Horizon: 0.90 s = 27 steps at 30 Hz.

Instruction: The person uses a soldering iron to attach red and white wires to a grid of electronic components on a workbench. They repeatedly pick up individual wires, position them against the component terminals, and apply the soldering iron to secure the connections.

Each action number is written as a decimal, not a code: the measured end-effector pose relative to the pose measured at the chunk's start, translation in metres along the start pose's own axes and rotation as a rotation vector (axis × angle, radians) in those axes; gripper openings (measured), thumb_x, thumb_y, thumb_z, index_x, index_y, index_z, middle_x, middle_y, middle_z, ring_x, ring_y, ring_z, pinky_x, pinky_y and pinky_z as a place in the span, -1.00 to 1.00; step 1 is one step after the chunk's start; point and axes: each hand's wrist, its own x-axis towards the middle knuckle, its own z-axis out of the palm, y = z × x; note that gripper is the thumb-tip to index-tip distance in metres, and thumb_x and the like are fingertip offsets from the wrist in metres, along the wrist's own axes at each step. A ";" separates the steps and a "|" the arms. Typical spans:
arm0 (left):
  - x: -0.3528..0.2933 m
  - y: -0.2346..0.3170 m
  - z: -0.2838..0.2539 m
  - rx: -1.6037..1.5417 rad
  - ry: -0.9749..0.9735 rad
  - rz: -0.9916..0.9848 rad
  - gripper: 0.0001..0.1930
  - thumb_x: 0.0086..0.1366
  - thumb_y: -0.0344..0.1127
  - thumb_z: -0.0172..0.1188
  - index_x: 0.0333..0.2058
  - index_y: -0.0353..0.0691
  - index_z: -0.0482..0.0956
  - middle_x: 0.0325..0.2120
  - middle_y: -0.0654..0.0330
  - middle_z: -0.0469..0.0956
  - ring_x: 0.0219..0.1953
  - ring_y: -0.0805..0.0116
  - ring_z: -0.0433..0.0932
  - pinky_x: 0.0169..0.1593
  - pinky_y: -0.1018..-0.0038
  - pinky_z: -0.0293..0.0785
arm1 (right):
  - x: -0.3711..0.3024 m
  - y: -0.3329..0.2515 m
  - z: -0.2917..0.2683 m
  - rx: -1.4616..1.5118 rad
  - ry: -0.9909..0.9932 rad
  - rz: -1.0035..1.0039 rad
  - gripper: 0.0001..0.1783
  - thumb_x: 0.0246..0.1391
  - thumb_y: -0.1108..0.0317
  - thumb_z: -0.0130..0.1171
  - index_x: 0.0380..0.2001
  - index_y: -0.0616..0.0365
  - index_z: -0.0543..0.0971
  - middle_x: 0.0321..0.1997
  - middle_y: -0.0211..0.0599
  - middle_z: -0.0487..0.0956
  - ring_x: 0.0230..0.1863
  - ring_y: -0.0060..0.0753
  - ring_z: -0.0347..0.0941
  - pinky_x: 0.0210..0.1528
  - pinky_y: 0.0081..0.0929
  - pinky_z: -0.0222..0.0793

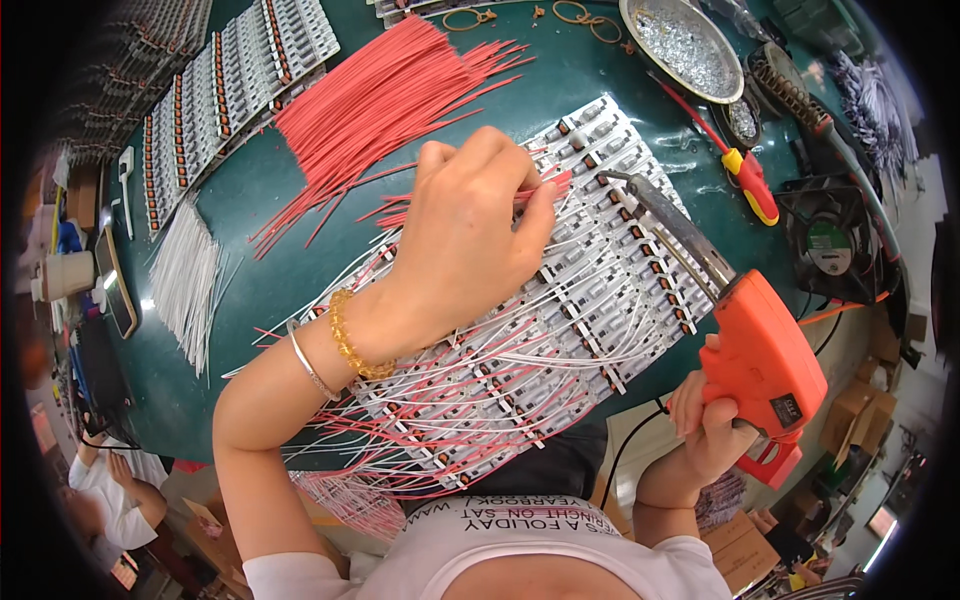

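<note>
My left hand [475,225] is closed, its fingers pinching a few thin red wires [392,214] above a panel of small white and grey electrical parts [645,285]. In my right hand [703,428] is the handle of an orange soldering gun [772,350]. Its dark tip reaches over the upper part of the panel, just right of my left fingertips. I cannot tell whether it touches a part. Red and white wires [465,390] trail from many of the panel's rows toward my body.
A big bundle of red wires [375,100] lies beyond my left hand, and white wires [190,285] lie at the left. More part panels [235,100] stand far left. At the right are a metal dish [627,12], a red-yellow screwdriver [752,187] and a black fan [830,245].
</note>
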 end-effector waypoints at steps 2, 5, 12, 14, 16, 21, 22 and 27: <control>0.002 0.001 0.000 -0.095 0.051 -0.061 -0.90 0.14 -0.45 0.26 -0.50 -0.28 0.52 -0.48 0.21 0.44 -0.53 0.42 0.37 -0.44 0.50 0.22 | 0.000 -0.004 0.001 0.030 0.004 0.011 -0.14 0.12 -0.11 0.17 0.07 0.60 0.25 -0.80 -0.51 0.27 -0.83 -0.68 0.15 -0.75 -0.70 0.07; 0.004 0.007 -0.004 -0.214 0.053 -0.090 -0.91 0.15 -0.47 0.26 -0.49 -0.31 0.53 -0.47 0.20 0.42 -0.53 0.49 0.35 -0.56 0.57 0.19 | 0.000 -0.006 -0.003 0.054 -0.035 0.015 -0.13 0.12 -0.12 0.16 0.07 0.59 0.25 -0.80 -0.50 0.28 -0.84 -0.68 0.15 -0.76 -0.71 0.07; -0.001 0.008 0.002 -0.052 -0.024 -0.018 -0.90 0.10 -0.46 0.29 -0.51 -0.27 0.53 -0.49 0.20 0.42 -0.52 0.36 0.35 -0.40 0.45 0.21 | -0.005 -0.007 -0.010 0.043 -0.025 0.032 -0.13 0.11 -0.15 0.15 0.05 0.57 0.26 -0.80 -0.52 0.29 -0.84 -0.67 0.16 -0.74 -0.70 0.13; -0.002 0.009 0.004 -0.021 -0.027 -0.004 -0.90 0.08 -0.46 0.29 -0.52 -0.26 0.53 -0.49 0.21 0.42 -0.51 0.31 0.34 -0.35 0.41 0.18 | -0.007 -0.010 -0.008 0.018 -0.025 0.060 -0.13 0.10 -0.16 0.16 0.04 0.57 0.27 -0.80 -0.51 0.29 -0.83 -0.66 0.17 -0.73 -0.69 0.15; -0.002 0.010 0.005 -0.004 -0.031 0.003 -0.90 0.07 -0.47 0.29 -0.53 -0.24 0.52 -0.49 0.21 0.42 -0.50 0.28 0.34 -0.33 0.39 0.17 | -0.009 -0.008 -0.008 -0.020 -0.012 0.063 -0.14 0.10 -0.16 0.16 0.03 0.56 0.28 -0.80 -0.51 0.30 -0.83 -0.66 0.17 -0.71 -0.68 0.16; -0.002 0.010 0.006 0.019 -0.019 0.022 -0.88 0.06 -0.48 0.28 -0.54 -0.22 0.49 -0.50 0.23 0.42 -0.48 0.29 0.34 -0.33 0.39 0.16 | -0.014 0.009 -0.020 -0.113 -0.040 0.022 -0.23 0.12 -0.10 0.17 -0.01 0.53 0.32 -0.79 -0.49 0.30 -0.82 -0.65 0.17 -0.70 -0.67 0.15; -0.002 0.010 0.006 0.021 -0.017 0.026 -0.88 0.06 -0.48 0.28 -0.53 -0.22 0.49 -0.50 0.23 0.42 -0.48 0.29 0.34 -0.33 0.39 0.16 | -0.014 0.011 -0.022 -0.125 -0.053 0.018 -0.24 0.13 -0.09 0.17 -0.02 0.52 0.32 -0.78 -0.48 0.30 -0.82 -0.65 0.17 -0.70 -0.66 0.15; -0.004 0.009 0.008 0.038 -0.012 0.046 -0.87 0.05 -0.49 0.28 -0.54 -0.21 0.48 -0.49 0.23 0.42 -0.48 0.29 0.34 -0.32 0.38 0.16 | -0.013 0.011 -0.022 -0.134 -0.084 0.027 -0.26 0.13 -0.06 0.19 -0.03 0.52 0.33 -0.76 -0.47 0.31 -0.81 -0.65 0.17 -0.70 -0.66 0.14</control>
